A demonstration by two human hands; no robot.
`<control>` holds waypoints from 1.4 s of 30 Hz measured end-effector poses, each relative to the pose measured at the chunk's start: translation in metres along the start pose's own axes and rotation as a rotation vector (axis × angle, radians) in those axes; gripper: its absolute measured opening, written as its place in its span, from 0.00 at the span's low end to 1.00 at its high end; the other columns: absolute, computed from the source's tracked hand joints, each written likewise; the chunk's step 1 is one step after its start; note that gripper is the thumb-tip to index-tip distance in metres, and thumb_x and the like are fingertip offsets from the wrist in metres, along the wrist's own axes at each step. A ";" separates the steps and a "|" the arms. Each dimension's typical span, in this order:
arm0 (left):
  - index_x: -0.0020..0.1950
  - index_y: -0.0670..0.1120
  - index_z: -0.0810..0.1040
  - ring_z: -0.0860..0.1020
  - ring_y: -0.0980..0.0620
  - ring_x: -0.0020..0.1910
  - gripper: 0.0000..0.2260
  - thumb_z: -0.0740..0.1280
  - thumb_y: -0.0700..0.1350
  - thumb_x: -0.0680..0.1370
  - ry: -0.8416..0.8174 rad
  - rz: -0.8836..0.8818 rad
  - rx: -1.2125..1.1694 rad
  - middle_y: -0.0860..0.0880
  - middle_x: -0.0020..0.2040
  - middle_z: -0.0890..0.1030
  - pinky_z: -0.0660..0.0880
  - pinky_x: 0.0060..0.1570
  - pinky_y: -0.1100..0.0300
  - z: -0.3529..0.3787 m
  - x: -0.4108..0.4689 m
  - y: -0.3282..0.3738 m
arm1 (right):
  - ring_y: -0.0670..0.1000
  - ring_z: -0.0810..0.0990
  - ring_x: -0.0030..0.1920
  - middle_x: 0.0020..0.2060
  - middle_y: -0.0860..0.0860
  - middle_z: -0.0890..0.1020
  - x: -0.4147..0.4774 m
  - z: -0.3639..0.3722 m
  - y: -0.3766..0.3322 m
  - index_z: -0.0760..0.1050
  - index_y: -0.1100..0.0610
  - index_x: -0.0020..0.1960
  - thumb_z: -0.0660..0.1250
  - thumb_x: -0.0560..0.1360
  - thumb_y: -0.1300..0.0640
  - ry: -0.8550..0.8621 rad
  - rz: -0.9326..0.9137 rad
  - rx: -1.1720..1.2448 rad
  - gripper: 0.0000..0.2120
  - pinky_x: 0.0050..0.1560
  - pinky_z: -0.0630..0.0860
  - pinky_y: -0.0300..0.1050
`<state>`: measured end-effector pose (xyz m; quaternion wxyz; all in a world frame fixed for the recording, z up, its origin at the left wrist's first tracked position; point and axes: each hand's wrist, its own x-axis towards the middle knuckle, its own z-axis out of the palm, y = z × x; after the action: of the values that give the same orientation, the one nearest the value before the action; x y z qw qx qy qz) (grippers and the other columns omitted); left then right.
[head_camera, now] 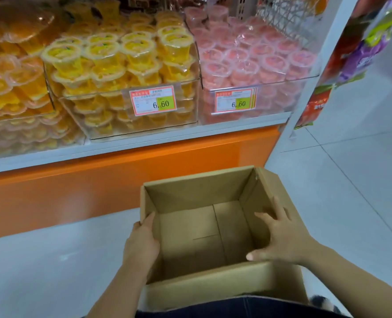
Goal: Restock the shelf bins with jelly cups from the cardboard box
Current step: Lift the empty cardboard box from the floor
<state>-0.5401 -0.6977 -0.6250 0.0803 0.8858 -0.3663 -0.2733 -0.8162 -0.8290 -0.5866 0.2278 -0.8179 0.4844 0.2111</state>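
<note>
one cardboard box (190,196) | left grip (142,239) holds, fingers unclear | right grip (282,235) rests

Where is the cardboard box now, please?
Low centre in the head view, the cardboard box is before the orange shelf base, left hand and right hand on its side walls.

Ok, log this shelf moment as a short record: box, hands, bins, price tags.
box: cardboard box, flaps open, nothing inside
left hand: left hand grips the box's left wall
right hand: right hand, fingers spread on the right wall's inner face
bins: orange jelly cups left, yellow jelly cups middle, pink jelly cups right, all piled high
price tags: yellow tag and pink tag read 6.60
</note>
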 end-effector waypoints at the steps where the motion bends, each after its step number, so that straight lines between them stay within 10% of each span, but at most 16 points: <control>1: 0.77 0.54 0.52 0.75 0.46 0.51 0.31 0.56 0.36 0.78 -0.017 0.026 0.001 0.44 0.61 0.70 0.75 0.48 0.55 0.004 0.002 0.011 | 0.63 0.36 0.75 0.74 0.56 0.30 -0.005 0.002 0.010 0.49 0.45 0.76 0.45 0.41 0.14 0.000 0.012 -0.008 0.68 0.73 0.53 0.61; 6: 0.78 0.55 0.49 0.77 0.50 0.42 0.33 0.57 0.37 0.77 -0.127 0.126 -0.094 0.44 0.60 0.75 0.70 0.33 0.61 0.038 -0.002 0.081 | 0.59 0.36 0.75 0.76 0.57 0.38 -0.036 0.029 0.047 0.53 0.44 0.75 0.64 0.63 0.26 0.122 0.153 -0.001 0.47 0.74 0.44 0.56; 12: 0.78 0.51 0.49 0.78 0.43 0.56 0.32 0.61 0.42 0.78 -0.306 0.180 -0.146 0.43 0.64 0.75 0.75 0.47 0.54 0.088 -0.041 0.177 | 0.56 0.62 0.71 0.69 0.59 0.62 -0.066 0.037 0.109 0.58 0.52 0.75 0.68 0.74 0.49 0.318 0.344 0.539 0.33 0.70 0.62 0.48; 17: 0.76 0.53 0.59 0.79 0.47 0.55 0.27 0.65 0.47 0.78 -0.453 0.270 -0.281 0.46 0.65 0.75 0.76 0.55 0.54 0.113 -0.068 0.223 | 0.58 0.66 0.70 0.74 0.59 0.55 -0.069 0.024 0.144 0.55 0.53 0.76 0.68 0.75 0.51 0.388 0.494 0.770 0.34 0.68 0.63 0.49; 20: 0.72 0.52 0.67 0.79 0.45 0.52 0.20 0.61 0.47 0.79 -0.223 0.417 -0.051 0.45 0.57 0.80 0.75 0.50 0.54 0.106 -0.059 0.239 | 0.60 0.68 0.68 0.74 0.60 0.51 -0.070 0.030 0.151 0.50 0.50 0.77 0.72 0.71 0.48 0.316 0.530 0.830 0.43 0.67 0.66 0.49; 24: 0.73 0.58 0.64 0.59 0.41 0.72 0.25 0.64 0.47 0.77 -0.082 0.598 0.270 0.45 0.75 0.55 0.67 0.66 0.50 0.087 -0.035 0.244 | 0.63 0.57 0.74 0.74 0.60 0.39 -0.069 0.039 0.145 0.48 0.48 0.76 0.77 0.59 0.37 0.163 0.464 0.800 0.56 0.70 0.62 0.51; 29: 0.73 0.61 0.62 0.49 0.40 0.76 0.32 0.68 0.40 0.74 -0.290 0.650 0.530 0.49 0.77 0.35 0.66 0.68 0.50 0.079 -0.002 0.250 | 0.61 0.72 0.58 0.69 0.62 0.49 -0.057 0.039 0.135 0.66 0.51 0.60 0.77 0.56 0.37 0.136 0.463 0.629 0.39 0.59 0.73 0.47; 35: 0.51 0.55 0.75 0.69 0.46 0.58 0.09 0.70 0.48 0.74 -0.197 0.647 0.486 0.47 0.67 0.63 0.70 0.61 0.52 0.078 0.012 0.265 | 0.53 0.75 0.45 0.50 0.55 0.71 -0.051 0.041 0.140 0.68 0.50 0.36 0.70 0.64 0.51 0.199 0.420 0.589 0.10 0.31 0.66 0.37; 42: 0.54 0.57 0.75 0.68 0.47 0.56 0.07 0.65 0.55 0.77 -0.094 0.724 0.350 0.48 0.58 0.68 0.68 0.58 0.56 0.088 -0.029 0.308 | 0.53 0.77 0.40 0.33 0.50 0.74 -0.092 -0.027 0.212 0.72 0.54 0.35 0.70 0.68 0.57 0.238 0.418 0.384 0.07 0.33 0.71 0.41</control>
<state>-0.7909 -0.8939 -0.5813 0.0025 0.6865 -0.6988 -0.2011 -1.0417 -0.8706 -0.5487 0.2717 -0.6613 0.6966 0.0606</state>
